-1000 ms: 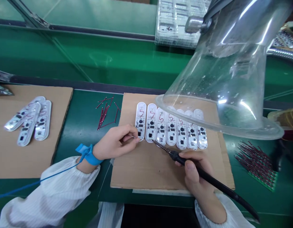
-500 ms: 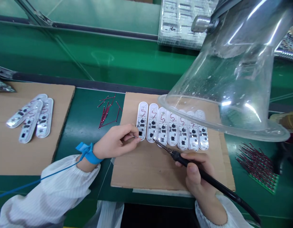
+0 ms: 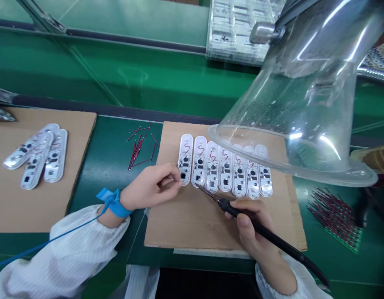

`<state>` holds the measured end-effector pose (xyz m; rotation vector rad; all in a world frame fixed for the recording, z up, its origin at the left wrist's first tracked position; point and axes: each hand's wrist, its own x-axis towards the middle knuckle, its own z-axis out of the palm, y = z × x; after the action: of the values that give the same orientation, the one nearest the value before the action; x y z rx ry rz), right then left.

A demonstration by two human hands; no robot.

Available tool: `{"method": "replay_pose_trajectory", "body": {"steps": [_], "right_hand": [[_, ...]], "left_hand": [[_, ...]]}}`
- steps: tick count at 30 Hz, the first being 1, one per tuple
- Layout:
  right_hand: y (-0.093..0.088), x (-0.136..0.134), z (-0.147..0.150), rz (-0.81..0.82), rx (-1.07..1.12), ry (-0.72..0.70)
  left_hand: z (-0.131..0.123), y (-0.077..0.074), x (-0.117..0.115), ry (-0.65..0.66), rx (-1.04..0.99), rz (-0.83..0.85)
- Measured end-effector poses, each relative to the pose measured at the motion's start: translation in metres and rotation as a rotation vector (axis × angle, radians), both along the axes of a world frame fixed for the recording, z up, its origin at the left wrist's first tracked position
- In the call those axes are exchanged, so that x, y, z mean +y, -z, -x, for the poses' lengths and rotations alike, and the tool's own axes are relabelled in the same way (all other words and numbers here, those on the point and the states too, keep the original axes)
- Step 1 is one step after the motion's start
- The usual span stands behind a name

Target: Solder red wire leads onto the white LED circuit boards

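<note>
While the head view looks down on the tabletop [image 3: 114,166], the right hand [image 3: 257,228] has its grip closed around an iron [image 3: 223,204], whose tip is at the six o'clock end of the second board [image 3: 199,158], counting from the row's nine o'clock side; whether they touch cannot be told. The left hand [image 3: 153,187] has a narrow grip, pinching a thin wire [image 3: 172,179] by the first board [image 3: 186,155], at its six o'clock end. Seven boards lie side by side on cardboard [image 3: 179,226]. From that row, loose red leads [image 3: 136,151] lie toward nine o'clock, three more boards [image 3: 55,160] farther out that way, a clear hood [image 3: 291,108] at two, and a green panel [image 3: 348,241] with red leads at four.
</note>
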<state>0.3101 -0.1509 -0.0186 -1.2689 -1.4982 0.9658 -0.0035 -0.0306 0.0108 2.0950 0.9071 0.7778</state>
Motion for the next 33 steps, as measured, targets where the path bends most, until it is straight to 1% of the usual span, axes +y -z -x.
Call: {"method": "replay_pose_trajectory", "body": {"steps": [4, 9, 10, 12, 15, 19, 24, 29, 33], "right_hand": [[-0.003, 0.001, 0.001, -0.014, 0.018, 0.014], [-0.019, 0.005, 0.012, -0.053, 0.082, 0.123], [-0.022, 0.006, 0.016, -0.055, 0.081, 0.140], [-0.023, 0.010, 0.024, -0.064, 0.091, 0.172], [-0.016, 0.015, 0.031, -0.076, 0.115, 0.160], [-0.007, 0.015, 0.029, -0.052, 0.119, 0.099], [-0.006, 0.009, 0.022, -0.002, 0.095, 0.025], [-0.002, 0.007, 0.017, 0.029, 0.021, 0.023], [-0.005, 0.009, 0.019, 0.054, -0.012, 0.007]], "left_hand": [[0.005, -0.002, 0.001, -0.006, -0.008, 0.046], [0.016, -0.007, 0.007, -0.177, -0.084, 0.256], [0.017, -0.008, 0.009, -0.182, -0.105, 0.298], [0.019, -0.007, 0.011, -0.144, -0.145, 0.342], [0.022, -0.005, 0.012, -0.081, -0.148, 0.293], [0.023, -0.002, 0.012, -0.044, -0.116, 0.188], [0.020, -0.003, 0.011, -0.045, -0.072, 0.110], [0.018, -0.001, 0.010, -0.041, -0.043, 0.068], [0.019, 0.002, 0.010, -0.038, -0.025, 0.046]]}}
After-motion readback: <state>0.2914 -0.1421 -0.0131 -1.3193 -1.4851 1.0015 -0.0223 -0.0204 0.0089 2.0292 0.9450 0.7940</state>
